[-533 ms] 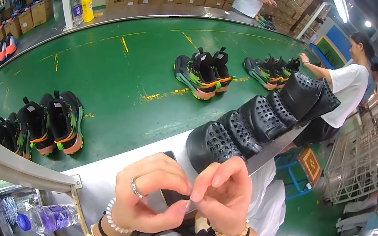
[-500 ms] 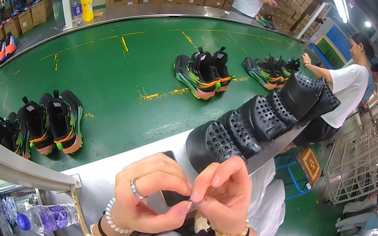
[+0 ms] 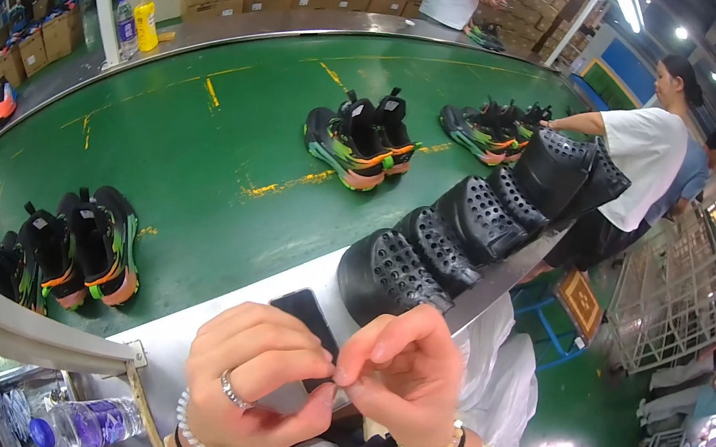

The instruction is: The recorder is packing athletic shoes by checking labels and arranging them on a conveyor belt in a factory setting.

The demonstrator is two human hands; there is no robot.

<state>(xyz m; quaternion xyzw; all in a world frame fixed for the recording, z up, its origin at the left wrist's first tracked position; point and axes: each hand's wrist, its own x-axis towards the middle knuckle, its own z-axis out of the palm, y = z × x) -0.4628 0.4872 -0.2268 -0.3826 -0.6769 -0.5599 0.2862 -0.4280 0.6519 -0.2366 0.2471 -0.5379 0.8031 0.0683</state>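
My left hand, with a ring and beaded bracelet, and my right hand meet at the fingertips above the white ledge. Thumb and fingers of each are pinched; anything between them is too small to make out. Just beyond them a dark phone lies on the ledge, partly covered by my left hand. Close by on the right, a row of black perforated clog-like pieces stands along the ledge. On the green surface beyond rest black sneakers with green and orange soles, and more sneakers at left.
At the lower left a purple-labelled water bottle lies in a tray below a curved metal bar. Another person stands right of the green surface, near more sneakers. A blue-framed stool is behind the clogs. Cartons line the back.
My view has shifted slightly, and more of the phone shows. Both hands stay pinched together, slightly lower left in the picture. The person at right has reached toward the far sneakers.
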